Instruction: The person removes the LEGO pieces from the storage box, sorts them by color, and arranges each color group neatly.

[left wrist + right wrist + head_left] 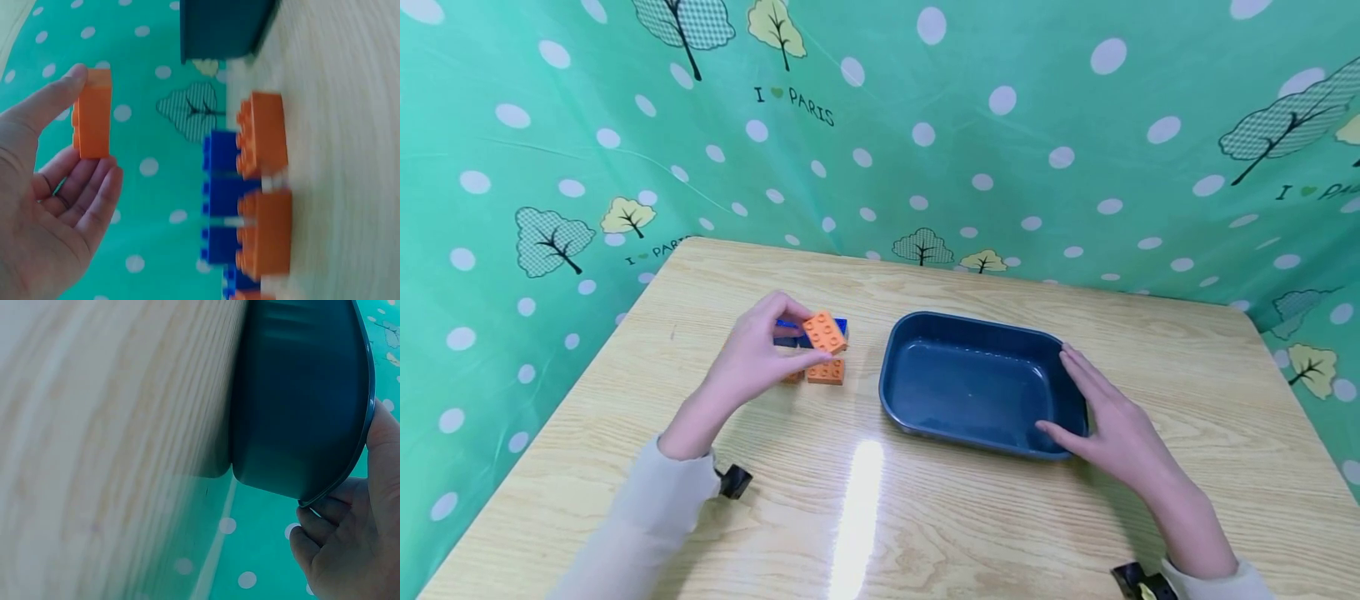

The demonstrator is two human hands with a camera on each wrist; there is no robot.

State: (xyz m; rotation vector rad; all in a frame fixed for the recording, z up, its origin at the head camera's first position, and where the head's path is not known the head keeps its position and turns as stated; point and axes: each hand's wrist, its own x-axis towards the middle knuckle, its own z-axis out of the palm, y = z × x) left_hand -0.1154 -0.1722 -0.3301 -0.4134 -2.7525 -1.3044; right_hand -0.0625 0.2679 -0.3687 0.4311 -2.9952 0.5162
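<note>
My left hand (758,348) pinches an orange toy building brick (824,332) between thumb and fingers, raised above the table. The left wrist view shows this held brick (95,122) side-on, its studs facing the palm. Below it stand orange bricks (270,234) and blue bricks (222,152) in rows, partly hidden by the hand in the head view. To their right sits a dark blue rectangular container (970,387), with no bricks visible inside. My right hand (1112,425) holds its right end, the thumb reaching over the rim and the other fingers at the far corner.
The pale wooden table (977,525) extends around the container, with a bright light reflection in front. Behind and beside it hangs a green dotted cloth (880,125) with printed trees. Small black devices (733,482) are worn at both wrists.
</note>
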